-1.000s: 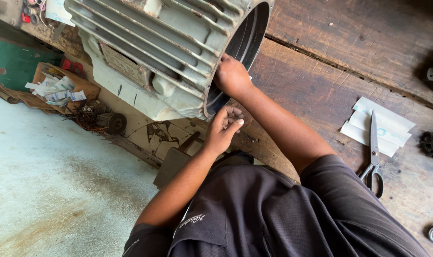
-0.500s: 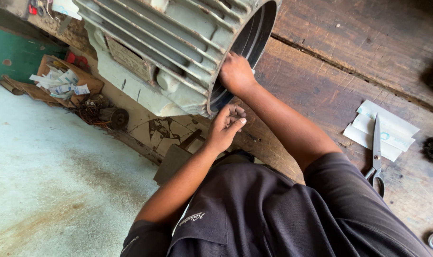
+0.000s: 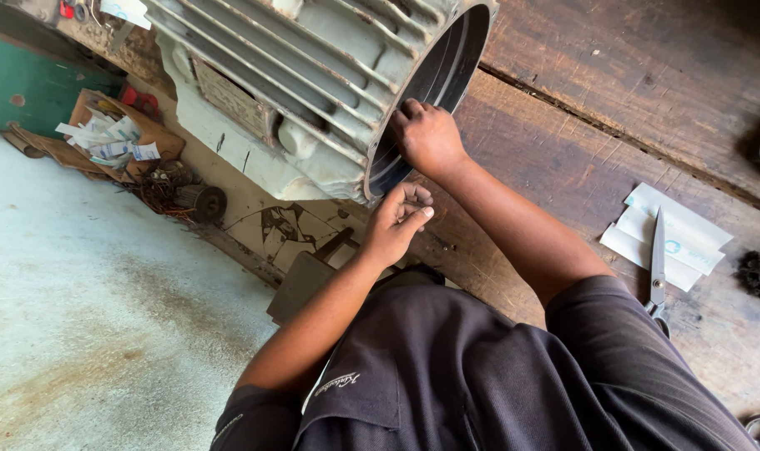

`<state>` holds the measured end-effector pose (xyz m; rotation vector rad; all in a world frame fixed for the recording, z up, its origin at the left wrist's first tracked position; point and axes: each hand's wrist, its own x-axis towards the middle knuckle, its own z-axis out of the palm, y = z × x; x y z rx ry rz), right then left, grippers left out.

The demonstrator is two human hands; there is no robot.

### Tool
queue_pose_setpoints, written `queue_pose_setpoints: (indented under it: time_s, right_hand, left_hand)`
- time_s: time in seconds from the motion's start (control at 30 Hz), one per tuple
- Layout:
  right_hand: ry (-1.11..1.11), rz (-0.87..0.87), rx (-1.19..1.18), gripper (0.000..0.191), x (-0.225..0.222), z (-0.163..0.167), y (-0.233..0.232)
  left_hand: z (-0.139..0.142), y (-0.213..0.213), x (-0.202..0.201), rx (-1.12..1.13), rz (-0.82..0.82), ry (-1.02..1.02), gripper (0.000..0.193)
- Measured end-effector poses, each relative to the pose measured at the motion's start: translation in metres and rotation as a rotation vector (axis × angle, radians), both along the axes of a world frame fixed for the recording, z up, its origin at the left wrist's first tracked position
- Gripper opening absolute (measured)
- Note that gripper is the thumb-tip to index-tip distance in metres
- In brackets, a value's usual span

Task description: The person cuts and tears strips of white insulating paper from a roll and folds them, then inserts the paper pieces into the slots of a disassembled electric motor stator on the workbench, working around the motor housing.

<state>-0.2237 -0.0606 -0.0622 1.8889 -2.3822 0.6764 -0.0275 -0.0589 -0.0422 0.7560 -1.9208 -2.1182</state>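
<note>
A large grey finned motor housing (image 3: 313,92) lies on its side on a wooden bench, its round open end facing right. My right hand (image 3: 428,138) grips the lower rim of that opening, with the fingertips curled inside. Just below it and clear of the housing, my left hand (image 3: 399,221) is held with thumb and fingers pinched together. Whether anything small sits between those fingers is too small to tell.
The scarred wooden bench top (image 3: 580,159) carries scissors (image 3: 657,267) lying on white paper strips (image 3: 676,234) at the right. A cardboard box of paper scraps (image 3: 113,138) and a small wire coil (image 3: 200,200) sit at the left, above a pale concrete floor (image 3: 88,334).
My right hand has kept its hold on the rim. My left hand stays pinched just below it, shifted only slightly.
</note>
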Motion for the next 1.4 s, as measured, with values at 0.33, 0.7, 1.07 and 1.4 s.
queue_pose_setpoints:
  time_s: [0.33, 0.7, 1.07, 1.4]
  right_hand:
    - [-0.149, -0.052, -0.175, 0.026, -0.005, 0.011, -0.009]
    - [0.011, -0.015, -0.178, 0.023, 0.002, -0.002, -0.008]
    - [-0.226, -0.046, -0.278, 0.023, -0.005, 0.026, 0.015]
    - [-0.234, -0.030, -0.390, 0.015, 0.004, -0.008, -0.006]
  left_hand:
    - [-0.005, -0.003, -0.003, 0.006, 0.018, 0.009, 0.023]
    - [-0.006, 0.000, -0.002, -0.013, 0.016, 0.004, 0.023]
    - [-0.006, -0.002, -0.006, 0.007, 0.058, -0.024, 0.037]
    - [-0.007, -0.002, -0.005, -0.008, 0.055, -0.038, 0.037]
